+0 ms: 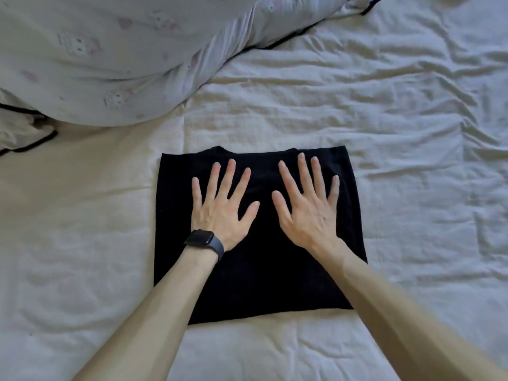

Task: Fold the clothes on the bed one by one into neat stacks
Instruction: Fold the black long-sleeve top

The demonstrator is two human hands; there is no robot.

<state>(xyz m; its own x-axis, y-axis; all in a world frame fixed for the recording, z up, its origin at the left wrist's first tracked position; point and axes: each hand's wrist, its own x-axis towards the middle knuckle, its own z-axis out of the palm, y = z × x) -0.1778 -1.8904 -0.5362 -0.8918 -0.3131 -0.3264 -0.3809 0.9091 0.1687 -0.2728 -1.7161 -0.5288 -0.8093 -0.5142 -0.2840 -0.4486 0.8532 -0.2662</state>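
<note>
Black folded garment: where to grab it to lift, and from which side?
Probably its two side edges, with a hand slid under each from left and right. The garment lies flat as a folded rectangle on the sheet; the left hand and right hand rest open on top, close to those edges.

A square black smartwatch point(199, 238) with dark strap circles the left wrist.

The left arm point(154, 312) and the right arm point(398, 312) are bare and reach forward, almost straight. The left grip point(220, 207) lies flat, palm down, fingers point(230, 174) spread wide. The right grip point(308, 207) lies flat just beside it, palm down too, fingers straight and spread. The thumbs point toward each other but do not touch.
</note>
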